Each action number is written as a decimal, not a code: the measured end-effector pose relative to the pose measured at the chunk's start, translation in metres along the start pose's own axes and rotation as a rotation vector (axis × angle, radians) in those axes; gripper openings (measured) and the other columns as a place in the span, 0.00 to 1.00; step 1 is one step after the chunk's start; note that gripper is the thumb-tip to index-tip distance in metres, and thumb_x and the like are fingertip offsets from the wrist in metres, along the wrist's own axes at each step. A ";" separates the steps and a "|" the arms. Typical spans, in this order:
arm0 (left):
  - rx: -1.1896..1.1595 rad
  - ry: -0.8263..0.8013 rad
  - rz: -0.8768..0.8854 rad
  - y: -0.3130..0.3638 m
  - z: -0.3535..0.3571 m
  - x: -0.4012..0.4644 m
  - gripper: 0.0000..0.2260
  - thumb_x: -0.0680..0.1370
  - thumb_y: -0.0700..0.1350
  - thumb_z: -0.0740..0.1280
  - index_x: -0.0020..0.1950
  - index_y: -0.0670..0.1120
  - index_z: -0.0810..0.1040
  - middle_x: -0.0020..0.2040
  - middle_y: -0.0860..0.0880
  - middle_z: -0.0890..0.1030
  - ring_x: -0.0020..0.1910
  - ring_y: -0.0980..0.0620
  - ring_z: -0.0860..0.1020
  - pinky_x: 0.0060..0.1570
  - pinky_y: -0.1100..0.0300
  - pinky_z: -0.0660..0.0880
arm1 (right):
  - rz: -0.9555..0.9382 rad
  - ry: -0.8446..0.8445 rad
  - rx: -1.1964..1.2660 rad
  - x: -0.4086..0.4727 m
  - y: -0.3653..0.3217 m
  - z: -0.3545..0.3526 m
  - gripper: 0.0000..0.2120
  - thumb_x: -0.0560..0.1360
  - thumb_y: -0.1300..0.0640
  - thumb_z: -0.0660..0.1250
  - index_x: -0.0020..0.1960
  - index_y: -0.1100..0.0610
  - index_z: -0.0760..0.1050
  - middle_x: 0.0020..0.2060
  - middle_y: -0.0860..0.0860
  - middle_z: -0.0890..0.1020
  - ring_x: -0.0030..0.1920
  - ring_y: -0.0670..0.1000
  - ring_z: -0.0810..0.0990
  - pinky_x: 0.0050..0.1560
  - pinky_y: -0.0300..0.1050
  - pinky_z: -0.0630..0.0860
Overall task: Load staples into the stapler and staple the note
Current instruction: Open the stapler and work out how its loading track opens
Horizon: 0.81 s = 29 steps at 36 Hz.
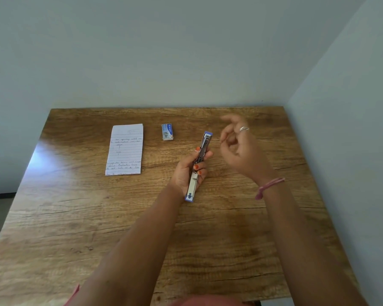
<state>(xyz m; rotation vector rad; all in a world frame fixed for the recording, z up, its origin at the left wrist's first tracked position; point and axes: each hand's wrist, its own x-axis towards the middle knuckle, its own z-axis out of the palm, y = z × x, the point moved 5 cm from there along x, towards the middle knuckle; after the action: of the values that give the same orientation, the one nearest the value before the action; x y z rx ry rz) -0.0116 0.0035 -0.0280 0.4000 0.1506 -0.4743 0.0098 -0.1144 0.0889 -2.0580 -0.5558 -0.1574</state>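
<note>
Head view looks down on a wooden counter (208,239) set in a corner of pale walls. At the centre, the left hand (187,171) has its fingers (201,167) wrapped around the stapler (198,167), which runs lengthwise from about 6 to 12 o'clock with its metal channel facing up. The right hand (239,146) hovers at 3 o'clock of the stapler, apart from it, fingers loosely curled and holding nothing that can be made out. A small box of staples (167,131) lies at 11 o'clock of the stapler, near but not touching. The handwritten note (124,150) lies flat at 9 o'clock, well apart.

Loading looks like the step in hand; whether staples already sit in the channel cannot be told. Next, the right hand would probably need to reach to the box for a strip, unless the channel is filled, in which case closing the stapler comes first.
</note>
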 end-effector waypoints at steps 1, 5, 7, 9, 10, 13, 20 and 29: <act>-0.001 -0.003 -0.002 0.000 0.000 0.000 0.11 0.76 0.46 0.65 0.52 0.42 0.82 0.45 0.47 0.81 0.24 0.60 0.70 0.25 0.70 0.70 | -0.005 0.092 0.089 0.000 -0.002 -0.003 0.25 0.74 0.64 0.64 0.64 0.42 0.63 0.41 0.46 0.75 0.34 0.51 0.77 0.29 0.41 0.74; 0.001 -0.003 -0.005 0.000 0.001 0.000 0.11 0.75 0.46 0.66 0.52 0.42 0.81 0.44 0.47 0.81 0.24 0.60 0.70 0.25 0.70 0.70 | 0.010 -0.037 -0.060 0.000 0.002 0.002 0.22 0.74 0.65 0.64 0.64 0.47 0.66 0.38 0.46 0.74 0.30 0.47 0.72 0.28 0.40 0.70; -0.024 0.033 -0.003 0.000 -0.001 0.001 0.11 0.76 0.45 0.64 0.55 0.42 0.79 0.44 0.47 0.83 0.24 0.60 0.70 0.24 0.70 0.70 | 0.024 -0.316 -0.304 -0.004 0.010 0.014 0.23 0.75 0.63 0.64 0.66 0.45 0.67 0.36 0.48 0.76 0.30 0.46 0.73 0.30 0.42 0.73; -0.027 0.047 0.005 0.000 -0.002 0.001 0.12 0.76 0.45 0.64 0.55 0.41 0.78 0.44 0.46 0.82 0.24 0.60 0.69 0.24 0.70 0.69 | 0.037 -0.306 -0.266 -0.005 0.011 0.012 0.21 0.75 0.62 0.64 0.63 0.42 0.68 0.40 0.52 0.79 0.30 0.45 0.71 0.29 0.40 0.72; -0.019 0.042 0.009 0.000 -0.002 0.001 0.11 0.76 0.45 0.64 0.54 0.41 0.79 0.44 0.46 0.82 0.24 0.60 0.69 0.25 0.70 0.69 | 0.030 -0.230 -0.203 -0.004 0.008 0.009 0.19 0.76 0.62 0.64 0.60 0.42 0.68 0.42 0.53 0.79 0.29 0.46 0.71 0.28 0.41 0.70; -0.011 0.007 0.003 0.000 0.000 -0.001 0.11 0.77 0.45 0.63 0.53 0.41 0.80 0.44 0.47 0.80 0.25 0.60 0.69 0.25 0.70 0.69 | 0.030 0.011 0.000 -0.002 0.005 0.001 0.22 0.75 0.63 0.65 0.63 0.46 0.64 0.40 0.49 0.76 0.29 0.46 0.72 0.27 0.41 0.70; -0.007 0.018 -0.006 0.000 0.000 0.001 0.12 0.78 0.46 0.61 0.57 0.42 0.75 0.42 0.49 0.79 0.24 0.60 0.69 0.24 0.70 0.69 | 0.049 -0.300 -0.295 -0.002 0.016 0.011 0.22 0.76 0.63 0.63 0.63 0.42 0.67 0.43 0.49 0.77 0.31 0.49 0.74 0.32 0.50 0.76; -0.020 0.031 -0.051 -0.001 0.000 0.000 0.13 0.79 0.46 0.59 0.60 0.41 0.74 0.41 0.48 0.78 0.24 0.60 0.69 0.24 0.71 0.68 | 0.109 -0.355 -0.272 -0.004 0.020 0.016 0.21 0.75 0.64 0.64 0.65 0.47 0.68 0.40 0.46 0.76 0.30 0.45 0.73 0.31 0.43 0.75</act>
<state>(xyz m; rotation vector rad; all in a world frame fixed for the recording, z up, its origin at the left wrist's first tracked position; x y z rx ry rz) -0.0124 0.0026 -0.0287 0.3845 0.1961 -0.5165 0.0137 -0.1102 0.0635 -2.3952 -0.6641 0.2129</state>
